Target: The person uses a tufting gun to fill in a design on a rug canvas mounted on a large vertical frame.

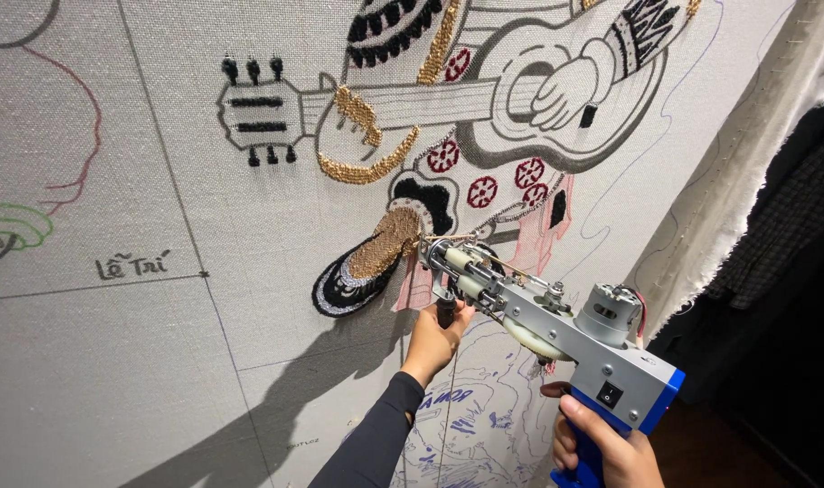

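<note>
1 tufting gun [556, 325] – grey body, blue grip. 2 hands on it: left hand [437, 339], right hand [611, 447]. 1 stretched grey cloth [113, 361] with 1 drawn guitar [484, 99]. 5 red round flowers [482, 191] – tufted. 6 black tuning pegs [252, 67]. 1 gold-and-black shoe [367, 262].

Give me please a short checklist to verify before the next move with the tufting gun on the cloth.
1. Left hand grips the black front handle: ok.
2. Right hand holds the blue rear grip: ok.
3. Tip of the tufting gun meets the cloth at the gold patch: ok.
4. Yarn reaches the needle: cannot tell.
5. Switch position: cannot tell.
6. Cloth flat around the tip, no folds: ok.
</note>
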